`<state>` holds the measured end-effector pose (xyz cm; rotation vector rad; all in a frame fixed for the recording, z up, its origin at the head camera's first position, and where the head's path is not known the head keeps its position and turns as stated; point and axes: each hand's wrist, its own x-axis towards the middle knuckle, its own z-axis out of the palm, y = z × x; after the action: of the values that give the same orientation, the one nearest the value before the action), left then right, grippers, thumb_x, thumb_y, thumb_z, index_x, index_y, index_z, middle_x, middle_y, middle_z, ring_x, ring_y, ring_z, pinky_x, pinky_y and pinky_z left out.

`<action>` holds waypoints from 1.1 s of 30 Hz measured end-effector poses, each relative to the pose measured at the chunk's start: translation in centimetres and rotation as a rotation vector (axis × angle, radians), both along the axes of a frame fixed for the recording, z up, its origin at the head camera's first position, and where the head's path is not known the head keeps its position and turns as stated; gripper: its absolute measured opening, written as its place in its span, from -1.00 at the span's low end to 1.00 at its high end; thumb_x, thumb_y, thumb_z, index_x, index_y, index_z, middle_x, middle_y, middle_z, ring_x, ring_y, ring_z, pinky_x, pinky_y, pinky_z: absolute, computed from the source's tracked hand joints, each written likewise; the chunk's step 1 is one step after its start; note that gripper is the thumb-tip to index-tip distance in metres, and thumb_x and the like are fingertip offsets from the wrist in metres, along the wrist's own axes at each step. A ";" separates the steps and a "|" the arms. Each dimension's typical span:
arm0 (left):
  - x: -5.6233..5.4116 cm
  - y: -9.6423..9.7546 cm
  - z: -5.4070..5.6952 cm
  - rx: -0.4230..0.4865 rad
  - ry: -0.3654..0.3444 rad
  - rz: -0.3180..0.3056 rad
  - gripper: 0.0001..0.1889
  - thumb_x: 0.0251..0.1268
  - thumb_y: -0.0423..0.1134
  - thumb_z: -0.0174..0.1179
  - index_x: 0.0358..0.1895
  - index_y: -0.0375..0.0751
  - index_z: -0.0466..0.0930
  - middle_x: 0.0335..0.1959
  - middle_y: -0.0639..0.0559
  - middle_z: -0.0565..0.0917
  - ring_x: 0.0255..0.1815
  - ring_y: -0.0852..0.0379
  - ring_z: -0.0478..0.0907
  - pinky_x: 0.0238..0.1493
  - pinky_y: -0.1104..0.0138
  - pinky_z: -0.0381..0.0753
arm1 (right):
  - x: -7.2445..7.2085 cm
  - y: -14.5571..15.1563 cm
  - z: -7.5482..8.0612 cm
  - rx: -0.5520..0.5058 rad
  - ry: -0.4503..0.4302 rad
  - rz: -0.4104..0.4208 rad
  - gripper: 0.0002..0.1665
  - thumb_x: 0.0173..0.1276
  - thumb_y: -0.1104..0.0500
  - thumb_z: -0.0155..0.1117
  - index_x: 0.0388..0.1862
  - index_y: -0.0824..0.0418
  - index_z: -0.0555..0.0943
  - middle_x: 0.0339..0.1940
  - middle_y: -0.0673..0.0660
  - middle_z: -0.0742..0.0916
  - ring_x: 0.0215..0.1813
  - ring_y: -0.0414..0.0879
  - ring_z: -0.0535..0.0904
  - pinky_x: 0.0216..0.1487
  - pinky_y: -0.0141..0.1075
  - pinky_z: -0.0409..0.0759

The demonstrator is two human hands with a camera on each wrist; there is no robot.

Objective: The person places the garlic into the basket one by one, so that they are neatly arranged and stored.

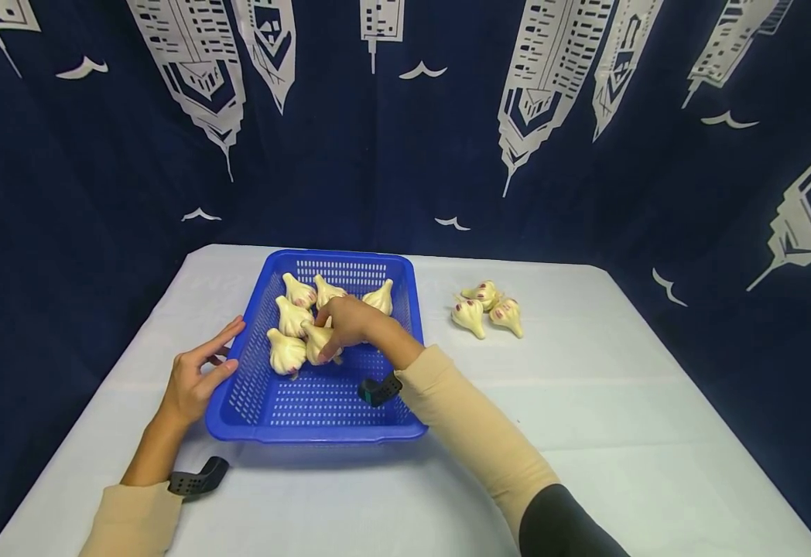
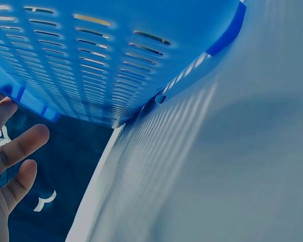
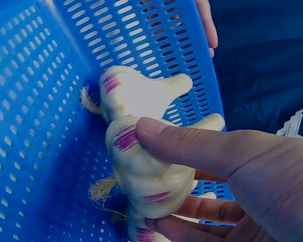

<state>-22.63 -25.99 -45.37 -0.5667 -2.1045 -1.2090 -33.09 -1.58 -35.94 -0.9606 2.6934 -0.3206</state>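
Observation:
Inside a blue plastic basket point(image 1: 322, 433), several cream garlic bulbs with purple streaks lie toward the back and left. My right hand point(image 1: 351, 321) reaches in over the right side and grips one garlic bulb point(image 3: 146, 171) between thumb and fingers. Another garlic bulb point(image 3: 134, 96) lies right beside it, near the basket wall. At the basket's left rim, my left hand point(image 1: 193, 379) rests with fingers extended and thumb against the edge. In the left wrist view the fingers point(image 2: 25, 143) of that hand are spread beside the slotted wall.
To the right of the basket, a small cluster of garlic bulbs point(image 1: 506, 313) lies on the white tabletop point(image 1: 621, 402). A dark blue cloth point(image 1: 378, 155) with white building prints hangs behind the table. Each wrist carries a black strap mount point(image 1: 200, 477).

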 end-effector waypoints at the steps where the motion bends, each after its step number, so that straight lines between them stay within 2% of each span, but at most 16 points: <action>1: 0.0 0.0 0.0 0.004 0.000 -0.003 -0.48 0.09 -0.48 0.12 0.22 -0.39 0.56 0.25 -0.24 0.54 -0.23 0.40 0.56 -0.28 0.50 0.43 | 0.0 -0.1 -0.1 0.013 0.005 0.001 -0.31 -0.05 -0.05 0.66 0.09 0.13 0.69 -0.04 -0.01 0.71 -0.03 -0.13 0.50 0.03 -0.32 0.47; 6: 0.0 0.0 0.0 0.016 -0.001 -0.011 -0.48 0.11 -0.47 0.12 0.23 -0.36 0.57 0.24 -0.27 0.54 -0.25 0.37 0.57 -0.29 0.51 0.43 | 0.0 -0.3 -0.5 0.059 0.006 0.017 -0.35 -0.04 -0.04 0.65 0.07 0.12 0.70 0.05 -0.02 0.71 0.03 -0.15 0.54 0.13 -0.32 0.47; 11: 0.0 0.0 0.0 0.012 0.000 -0.012 -0.49 0.13 -0.45 0.12 0.23 -0.37 0.56 0.25 -0.27 0.54 -0.26 0.33 0.58 -0.29 0.51 0.43 | 0.1 -0.4 -0.7 0.106 0.010 0.020 -0.36 -0.03 -0.03 0.65 0.06 0.12 0.70 0.04 0.00 0.70 -0.01 -0.15 0.57 0.06 -0.32 0.51; 16: -0.1 -0.1 -0.1 0.011 0.000 -0.012 -0.50 0.15 -0.44 0.11 0.23 -0.37 0.56 0.25 -0.27 0.54 -0.26 0.29 0.58 -0.29 0.50 0.44 | 0.3 -0.5 -0.9 0.154 0.047 0.045 -0.42 -0.02 -0.04 0.64 -0.05 0.17 0.68 -0.22 -0.03 0.68 -0.18 -0.17 0.52 -0.12 -0.36 0.50; 19: -0.1 0.0 -0.1 0.013 0.001 -0.011 -0.50 0.15 -0.44 0.11 0.23 -0.37 0.56 0.25 -0.27 0.54 -0.26 0.29 0.58 -0.29 0.50 0.44 | 0.4 -0.4 -0.8 0.148 0.051 0.041 -0.45 0.00 -0.04 0.63 -0.08 0.19 0.67 -0.30 -0.03 0.67 -0.24 -0.16 0.50 -0.19 -0.34 0.48; 26: 0.0 0.0 -0.1 0.012 0.002 -0.011 -0.52 0.17 -0.42 0.11 0.23 -0.38 0.56 0.25 -0.26 0.54 -0.27 0.28 0.59 -0.28 0.50 0.43 | 0.6 -0.4 -0.7 0.123 0.040 -0.030 -0.26 -0.02 -0.08 0.63 0.15 0.12 0.63 0.00 0.02 0.70 -0.02 -0.10 0.56 -0.05 -0.24 0.54; 33: 0.0 0.0 -0.1 0.005 0.006 -0.009 -0.52 0.19 -0.40 0.11 0.23 -0.39 0.56 0.25 -0.26 0.54 -0.27 0.24 0.59 -0.28 0.51 0.44 | 0.7 -0.3 -0.6 0.132 0.068 -0.031 -0.25 0.00 -0.10 0.61 0.18 0.11 0.61 0.10 0.05 0.67 0.11 -0.06 0.55 0.03 -0.21 0.53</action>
<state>-22.61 -25.96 -45.45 -0.5779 -2.0956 -1.2162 -32.39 -1.84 -36.51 -0.9081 2.7533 -0.1162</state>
